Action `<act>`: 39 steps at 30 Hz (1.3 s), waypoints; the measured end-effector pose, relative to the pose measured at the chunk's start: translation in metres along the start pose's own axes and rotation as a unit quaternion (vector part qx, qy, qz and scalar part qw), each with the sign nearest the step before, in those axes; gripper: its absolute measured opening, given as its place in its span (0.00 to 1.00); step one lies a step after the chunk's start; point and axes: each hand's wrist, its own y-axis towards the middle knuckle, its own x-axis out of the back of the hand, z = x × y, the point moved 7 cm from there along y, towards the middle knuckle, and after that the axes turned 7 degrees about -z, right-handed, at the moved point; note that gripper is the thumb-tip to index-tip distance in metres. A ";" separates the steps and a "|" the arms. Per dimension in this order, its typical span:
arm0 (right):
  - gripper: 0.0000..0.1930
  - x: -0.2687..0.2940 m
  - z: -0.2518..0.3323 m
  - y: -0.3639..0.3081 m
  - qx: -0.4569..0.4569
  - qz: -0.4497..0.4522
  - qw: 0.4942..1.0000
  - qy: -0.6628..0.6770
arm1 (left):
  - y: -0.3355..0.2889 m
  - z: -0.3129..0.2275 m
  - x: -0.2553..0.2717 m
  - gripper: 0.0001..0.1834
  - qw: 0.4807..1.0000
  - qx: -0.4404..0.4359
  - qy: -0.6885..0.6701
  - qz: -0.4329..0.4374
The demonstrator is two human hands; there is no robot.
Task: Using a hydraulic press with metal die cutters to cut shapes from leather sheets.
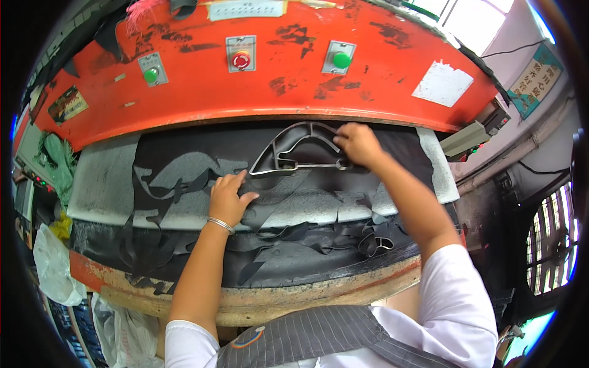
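Note:
A curved metal cutting die, a steel strip outline with a straight bar across it, lies on a black leather-like sheet. At its right end, the fingers of my right hand are closed on the rim. My left hand rests beside the die's left tip, thumb apart and fingers stretched over the sheet, holding nothing. Cut-out gaps to the left and in front of the die expose the pale cutting board under the sheet.
A red press beam spans the far side, carrying two green buttons and a red one. Black scraps hang along the near edge, with a small metal die among them. Plastic bags hang at left.

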 end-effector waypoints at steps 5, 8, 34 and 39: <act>0.10 -0.042 -0.029 -0.028 -0.113 0.021 0.993 0.040 | 0.017 0.012 -0.021 0.26 0.999 0.002 0.032 0.022; 0.11 -0.055 -0.036 -0.033 -0.131 0.013 0.990 0.054 | 0.020 0.013 -0.027 0.17 0.998 0.001 0.054 0.027; 0.38 -0.030 -0.036 -0.104 0.041 0.087 0.995 0.021 | 0.032 0.015 -0.014 0.06 0.999 0.021 -0.006 -0.047; 0.37 -0.033 -0.033 -0.111 0.033 0.090 0.995 0.028 | 0.025 0.027 -0.019 0.08 0.999 0.027 0.000 -0.038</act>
